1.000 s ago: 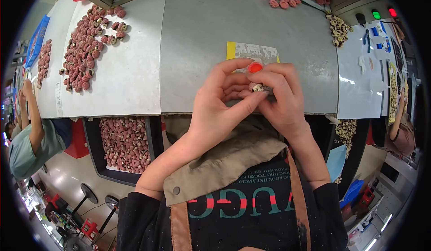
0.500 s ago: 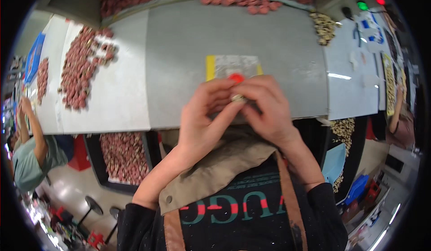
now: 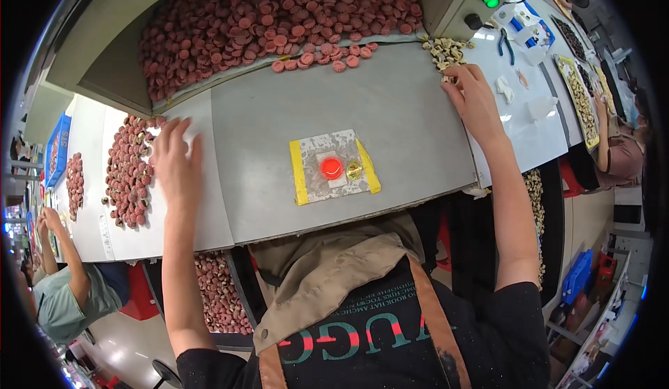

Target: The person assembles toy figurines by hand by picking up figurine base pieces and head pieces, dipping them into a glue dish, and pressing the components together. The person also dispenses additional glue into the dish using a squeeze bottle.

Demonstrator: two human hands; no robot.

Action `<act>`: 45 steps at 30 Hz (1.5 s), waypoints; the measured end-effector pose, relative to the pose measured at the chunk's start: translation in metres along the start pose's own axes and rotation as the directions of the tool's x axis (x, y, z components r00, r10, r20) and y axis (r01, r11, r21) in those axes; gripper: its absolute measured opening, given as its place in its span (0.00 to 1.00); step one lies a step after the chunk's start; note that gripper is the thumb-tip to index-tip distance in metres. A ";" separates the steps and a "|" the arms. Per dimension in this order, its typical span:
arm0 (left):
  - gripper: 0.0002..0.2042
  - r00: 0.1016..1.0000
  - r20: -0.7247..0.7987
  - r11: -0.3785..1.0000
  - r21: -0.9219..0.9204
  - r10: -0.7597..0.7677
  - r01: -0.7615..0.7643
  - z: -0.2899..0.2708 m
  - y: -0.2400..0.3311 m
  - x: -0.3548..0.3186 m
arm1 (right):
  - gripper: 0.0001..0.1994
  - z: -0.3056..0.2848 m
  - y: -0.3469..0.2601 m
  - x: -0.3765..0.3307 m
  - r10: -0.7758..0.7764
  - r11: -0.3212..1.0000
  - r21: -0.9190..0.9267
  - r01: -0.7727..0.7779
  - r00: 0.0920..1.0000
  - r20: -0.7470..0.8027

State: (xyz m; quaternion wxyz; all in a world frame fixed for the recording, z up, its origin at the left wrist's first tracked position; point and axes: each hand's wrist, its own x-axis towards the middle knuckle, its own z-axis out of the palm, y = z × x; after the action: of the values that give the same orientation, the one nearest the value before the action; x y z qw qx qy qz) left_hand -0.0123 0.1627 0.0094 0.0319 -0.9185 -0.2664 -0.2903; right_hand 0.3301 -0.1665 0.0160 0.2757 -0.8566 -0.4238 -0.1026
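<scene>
- Now I see both hands spread far apart over the grey counter (image 3: 404, 110), each reaching toward its own pile of parts.
- My left hand (image 3: 174, 162) lies flat with its fingers splayed wide, holding nothing, right at the edge of a heap of reddish round caps (image 3: 129, 169) on the white surface at my left.
- My right hand (image 3: 474, 100) stretches up to the far right, fingers bent over a small pile of pale beige pieces (image 3: 446, 51); the fingertips touch the pile, but I cannot tell whether they have one pinched.
- Between the two hands, well apart from both, sits a square work pad (image 3: 313, 190) with yellow tape (image 3: 298, 174) along its left and right edges.
- On that pad rests a bright red-orange cap (image 3: 331, 168), and just beside it on the right a small gold-coloured piece (image 3: 354, 171).
- Behind the counter a sloped bin (image 3: 97, 48) holds a large mass of the same reddish caps, a few spilling over onto the grey top.
- At the upper right stand a red and a green indicator lamp (image 3: 492, 0).
- Another person's sleeve and arm (image 3: 56, 277) show at the lower left.
</scene>
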 end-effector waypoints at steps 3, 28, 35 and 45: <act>0.15 0.993 0.060 0.947 -0.311 0.102 -0.079 0.024 0.050 0.030 | 0.09 0.003 0.009 0.000 -0.059 0.997 -0.041 0.059 0.998 0.004; 0.09 0.879 0.453 0.264 -0.839 -0.147 0.477 -0.002 0.119 -0.005 | 0.09 -0.010 -0.090 -0.042 -0.249 0.950 0.269 0.161 0.908 0.336; 0.16 0.693 0.707 -0.423 -0.676 -0.142 0.604 -0.023 0.143 -0.042 | 0.11 0.016 -0.089 -0.044 -0.253 0.966 0.101 0.236 0.944 0.214; 0.16 0.639 0.758 -0.445 -0.621 -0.130 0.646 -0.034 0.151 -0.052 | 0.14 -0.002 -0.106 -0.041 -0.149 0.972 0.222 0.072 0.924 0.352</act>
State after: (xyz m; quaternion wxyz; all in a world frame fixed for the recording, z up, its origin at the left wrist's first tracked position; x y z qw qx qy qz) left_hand 0.0107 0.0014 0.0234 -0.8366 -0.4278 -0.2764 -0.2017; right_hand 0.2216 -0.1437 0.0417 0.2725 -0.8022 -0.5240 0.0875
